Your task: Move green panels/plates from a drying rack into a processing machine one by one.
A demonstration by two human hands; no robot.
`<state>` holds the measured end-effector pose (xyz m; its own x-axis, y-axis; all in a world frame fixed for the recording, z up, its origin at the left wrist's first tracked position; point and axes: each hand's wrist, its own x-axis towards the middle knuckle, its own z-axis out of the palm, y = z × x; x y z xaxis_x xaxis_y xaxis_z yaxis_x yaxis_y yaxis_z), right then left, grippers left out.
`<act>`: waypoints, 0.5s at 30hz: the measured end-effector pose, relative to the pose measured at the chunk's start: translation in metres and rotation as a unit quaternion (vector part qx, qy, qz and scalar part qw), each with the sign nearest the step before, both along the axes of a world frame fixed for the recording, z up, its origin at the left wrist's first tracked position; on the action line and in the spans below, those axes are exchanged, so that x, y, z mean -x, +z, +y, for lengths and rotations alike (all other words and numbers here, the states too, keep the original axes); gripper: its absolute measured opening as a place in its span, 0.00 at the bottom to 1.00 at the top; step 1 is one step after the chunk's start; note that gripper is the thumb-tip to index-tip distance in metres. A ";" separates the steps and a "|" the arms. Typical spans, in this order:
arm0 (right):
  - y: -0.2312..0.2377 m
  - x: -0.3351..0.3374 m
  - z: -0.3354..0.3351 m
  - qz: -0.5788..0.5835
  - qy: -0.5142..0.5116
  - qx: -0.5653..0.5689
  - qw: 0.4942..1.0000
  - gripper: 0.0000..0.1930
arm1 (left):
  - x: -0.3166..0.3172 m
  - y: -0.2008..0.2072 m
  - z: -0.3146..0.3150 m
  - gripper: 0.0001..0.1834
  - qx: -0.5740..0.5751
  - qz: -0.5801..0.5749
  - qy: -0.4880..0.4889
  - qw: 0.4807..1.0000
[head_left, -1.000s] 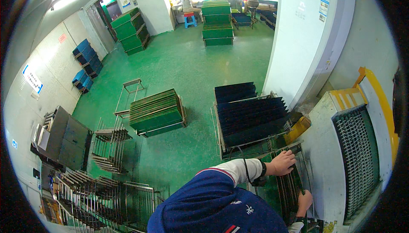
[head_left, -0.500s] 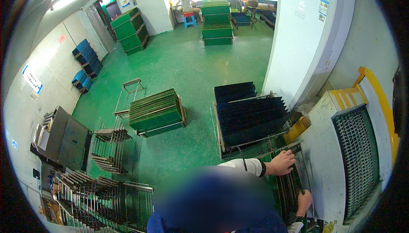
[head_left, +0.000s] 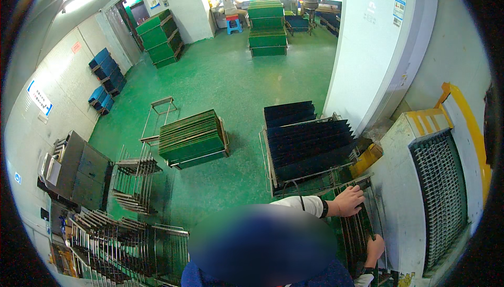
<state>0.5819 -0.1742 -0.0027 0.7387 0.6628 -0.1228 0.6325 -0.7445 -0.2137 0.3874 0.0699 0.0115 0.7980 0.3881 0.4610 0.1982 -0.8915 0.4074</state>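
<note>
A tall white cabinet [head_left: 367,45] stands upper right, a blue stool [head_left: 234,23] upper centre, and a dark grey cabinet [head_left: 79,169] middle left.

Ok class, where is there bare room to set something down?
Bare floor spreads between the rear green stack and middle green panels; a narrower strip separates those from the dark panels. Crowded: lower left, with metal racks; lower right, where left hand and right hand touch packed panels.

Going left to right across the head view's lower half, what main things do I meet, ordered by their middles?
Dark grey cabinet, nested bare metal racks, upright green panels, upright dark blue panels, left hand, right hand, pale grilled cabinet.
</note>
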 end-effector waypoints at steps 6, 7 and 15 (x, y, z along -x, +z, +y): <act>0.009 0.004 0.002 0.008 -0.003 0.002 1.000 0.14 | 0.001 0.006 0.000 0.17 0.009 0.010 -0.001 1.000; 0.009 0.004 0.002 0.009 -0.003 -0.001 1.000 0.15 | 0.001 0.006 0.000 0.17 0.008 0.011 -0.002 1.000; 0.007 0.002 0.004 -0.019 -0.002 0.016 1.000 0.17 | -0.002 0.003 0.003 0.17 0.003 -0.003 0.001 1.000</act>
<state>0.5796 -0.1701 0.0045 0.7454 0.6565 -0.1155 0.6371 -0.7526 -0.1664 0.3898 0.0727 0.0142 0.7950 0.3918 0.4631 0.1970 -0.8888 0.4138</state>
